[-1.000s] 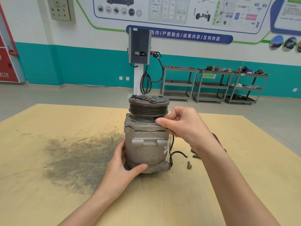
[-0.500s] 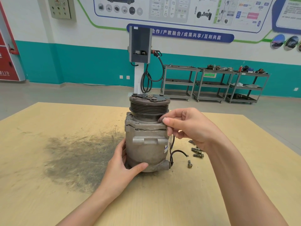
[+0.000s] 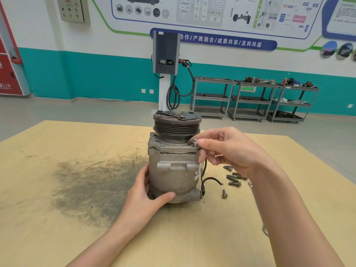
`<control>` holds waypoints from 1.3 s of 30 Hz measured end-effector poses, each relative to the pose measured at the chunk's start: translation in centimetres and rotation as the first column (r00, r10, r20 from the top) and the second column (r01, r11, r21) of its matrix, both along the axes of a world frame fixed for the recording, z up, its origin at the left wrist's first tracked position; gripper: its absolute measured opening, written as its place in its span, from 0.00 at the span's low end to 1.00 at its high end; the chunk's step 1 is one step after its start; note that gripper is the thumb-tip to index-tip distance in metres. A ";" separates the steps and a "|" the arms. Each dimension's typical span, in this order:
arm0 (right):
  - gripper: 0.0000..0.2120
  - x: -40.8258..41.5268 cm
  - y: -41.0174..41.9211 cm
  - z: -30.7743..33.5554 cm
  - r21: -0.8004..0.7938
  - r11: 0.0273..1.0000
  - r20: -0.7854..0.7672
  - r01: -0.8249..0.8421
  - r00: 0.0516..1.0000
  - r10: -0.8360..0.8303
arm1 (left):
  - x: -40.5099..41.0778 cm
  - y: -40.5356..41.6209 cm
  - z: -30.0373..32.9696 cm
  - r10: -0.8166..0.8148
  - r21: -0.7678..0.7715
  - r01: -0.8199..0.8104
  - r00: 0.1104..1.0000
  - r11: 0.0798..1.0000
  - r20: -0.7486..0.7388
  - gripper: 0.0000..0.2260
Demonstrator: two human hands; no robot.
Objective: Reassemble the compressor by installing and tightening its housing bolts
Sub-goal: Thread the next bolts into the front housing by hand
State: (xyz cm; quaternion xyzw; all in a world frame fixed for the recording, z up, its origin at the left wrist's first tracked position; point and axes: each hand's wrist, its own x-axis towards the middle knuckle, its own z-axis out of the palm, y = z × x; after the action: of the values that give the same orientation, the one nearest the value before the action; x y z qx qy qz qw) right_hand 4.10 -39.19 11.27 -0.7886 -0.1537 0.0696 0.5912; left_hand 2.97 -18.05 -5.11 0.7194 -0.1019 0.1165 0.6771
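Compressor position: we find the grey cast-metal compressor (image 3: 174, 168) standing upright near the middle of the pale wooden surface (image 3: 57, 237), its long axis vertical, black ribbed pulley (image 3: 177, 128) uppermost.
Left hand: our left hand (image 3: 146, 201) grips the lower body of the housing, thumb across the front, fingers round the left side.
Right hand: our right hand (image 3: 229, 151) pinches a small silver flanged bolt (image 3: 195, 142) between thumb and fingertips.
Governing relation: the bolt stands upright at the right-hand corner of the upper housing flange (image 3: 173, 148), just under the pulley rim. The right hand is the nearer one and meets it from the right. Its shank points straight down, parallel to the compressor's axis.
Seating: we cannot tell how far the thread has entered; the head appears proud of the flange.
Remaining fasteners: loose dark bolts (image 3: 234, 178) lie on the surface to the right of the compressor, one bolt (image 3: 224, 194) apart from the cluster.
Condition: housing dull, scuffed and grimy; a black wire (image 3: 210, 180) loops from its right side.
Judgement: installation is at an early stage, with hand-starting in progress.
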 end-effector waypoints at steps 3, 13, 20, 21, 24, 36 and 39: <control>0.03 0.1 0.2 -0.2 0.021 1.000 -0.009 0.022 1.000 -0.022 | 0.0 0.0 -0.1 0.004 0.002 -0.004 1.000 1.000 0.008 0.44; 0.05 0.5 0.0 -0.5 0.045 0.999 -0.005 -0.010 1.000 0.010 | 0.0 -0.2 -0.1 0.009 -0.003 -0.009 1.000 1.000 0.006 0.43; 0.09 0.6 1.4 -1.1 0.102 0.989 -0.026 0.103 0.995 -0.101 | 0.0 0.0 0.0 0.004 0.004 -0.004 1.000 1.000 -0.004 0.40; 0.11 0.6 1.7 -1.2 0.096 0.988 -0.005 0.124 0.992 -0.124 | 0.0 -0.1 0.0 0.006 0.007 -0.006 1.000 1.000 -0.004 0.39; 0.13 0.6 1.9 -1.4 0.068 0.985 0.042 0.159 0.986 -0.162 | -0.1 -0.1 0.1 0.005 0.004 -0.005 1.000 1.000 -0.001 0.39; 0.04 0.7 0.6 -1.0 0.103 0.994 -0.092 0.023 0.996 -0.013 | -0.1 0.0 0.1 0.004 0.030 -0.004 1.000 1.000 0.000 0.47; 0.09 0.8 1.2 -1.3 0.129 0.988 -0.077 0.084 0.994 -0.075 | -0.2 -0.1 0.2 0.003 0.021 -0.003 1.000 1.000 -0.004 0.48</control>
State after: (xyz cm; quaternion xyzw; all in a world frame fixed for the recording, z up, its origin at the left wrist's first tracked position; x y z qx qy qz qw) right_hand 4.94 -37.96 9.97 -0.7502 -0.1052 0.0638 0.6496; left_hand 2.74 -18.11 -4.91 0.7269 -0.1010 0.1150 0.6695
